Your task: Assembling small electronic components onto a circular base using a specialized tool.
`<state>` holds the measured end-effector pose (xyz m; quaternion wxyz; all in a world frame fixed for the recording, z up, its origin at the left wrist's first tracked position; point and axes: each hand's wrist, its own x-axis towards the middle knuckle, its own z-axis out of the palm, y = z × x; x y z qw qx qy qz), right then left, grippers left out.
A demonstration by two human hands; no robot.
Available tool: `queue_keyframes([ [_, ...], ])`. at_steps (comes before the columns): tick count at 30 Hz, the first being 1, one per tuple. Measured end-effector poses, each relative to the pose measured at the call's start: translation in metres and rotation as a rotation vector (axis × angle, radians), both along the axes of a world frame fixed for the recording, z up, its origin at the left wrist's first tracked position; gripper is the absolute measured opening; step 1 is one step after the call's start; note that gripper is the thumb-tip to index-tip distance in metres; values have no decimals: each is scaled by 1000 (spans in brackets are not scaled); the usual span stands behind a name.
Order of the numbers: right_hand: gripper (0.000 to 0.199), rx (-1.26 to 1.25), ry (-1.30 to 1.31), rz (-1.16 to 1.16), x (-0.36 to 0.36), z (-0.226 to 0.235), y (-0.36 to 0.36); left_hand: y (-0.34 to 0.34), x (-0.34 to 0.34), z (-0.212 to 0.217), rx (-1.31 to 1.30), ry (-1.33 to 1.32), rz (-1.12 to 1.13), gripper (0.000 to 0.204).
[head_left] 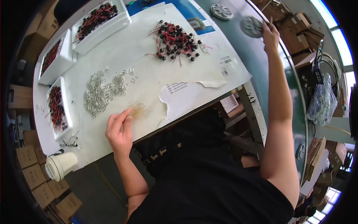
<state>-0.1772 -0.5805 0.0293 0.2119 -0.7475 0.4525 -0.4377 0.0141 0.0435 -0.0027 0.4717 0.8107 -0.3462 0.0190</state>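
Observation:
My left hand (121, 130) is at the near edge of the table, its thumb and forefinger closed together beside a small scatter of tiny golden parts (139, 111). Whatever lies between those fingertips is too small to make out. Stretched far out to the right, my right hand (271, 35) grips the edge of a round grey disc (251, 27) with a raised, uneven top, over the green strip of surface. Beyond the left hand lies a heap of small clear tube-like pieces (100, 93). Farther back is a pile of black parts with red wires (174, 41).
White foam boxes (100, 35) of similar wired parts line the left side. A cream lidded container (61, 166) stands at the near left corner. Torn white paper (179, 98) covers the table's front edge. Another grey disc (221, 12) lies on the green surface (244, 48).

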Motion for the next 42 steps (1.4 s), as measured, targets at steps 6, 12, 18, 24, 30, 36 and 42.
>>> queue_keyframes([
  [6, 46, 101, 511, -571, -153, -47, -78, -4, -2, 1, 24, -89, -4, 19],
  [12, 37, -274, 413, -352, -78, -31, -55, -6, 2, 0, 47, -92, -20, 18],
  [18, 39, 51, 381, 323, 96, -13, 29, -6, -1, 2, 29, -77, -50, 16],
  [24, 48, -117, 724, 23, 161, -16, 41, -10, -4, 9, -20, -148, -32, 17],
  [30, 11, -153, 372, 921, 134, 58, 162, -4, 3, 10, -130, -129, 57, 30],
  [36, 16, -282, 454, 1646, 131, 51, 315, -14, 9, 20, -255, -102, -64, 66],
  [42, 18, 35, 539, 1575, 167, 33, 326, -16, 6, 15, 72, -170, -110, 84],
])
